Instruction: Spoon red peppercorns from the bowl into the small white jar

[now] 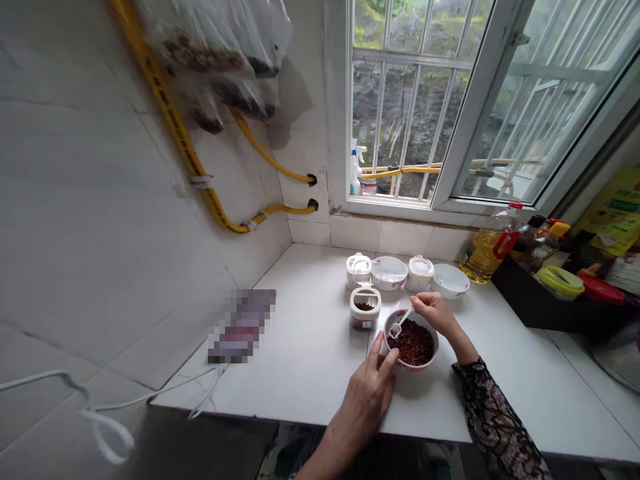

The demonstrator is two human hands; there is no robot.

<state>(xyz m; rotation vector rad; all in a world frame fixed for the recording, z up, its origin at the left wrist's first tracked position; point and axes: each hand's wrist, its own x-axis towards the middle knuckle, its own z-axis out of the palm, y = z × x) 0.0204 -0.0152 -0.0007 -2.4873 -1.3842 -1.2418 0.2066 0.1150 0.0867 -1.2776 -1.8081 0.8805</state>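
A white bowl [435, 341] stands on the counter, part filled with small dark red dried grains that look like peppercorns [416, 345]. My left hand [369, 388] grips the bowl's left rim, thumb at the inner edge and fingers along the outside. Between the pinched fingertips of my right hand [436, 313] is the handle of a small white spoon [397, 329]. The spoon slants down, its head resting at the grains on the bowl's left side. Just left of the bowl sits a clear jar [365, 317] with a pale rim, holding similar dark red grains.
Behind are two white lidded jars [359, 272] [420, 273] and two white bowls [389, 273] [451, 281]. An oil bottle [483, 253] and a black condiment box [525, 297] stand right. A blurred-out object [243, 327] with a white cable [205, 393] lies left, by the wall.
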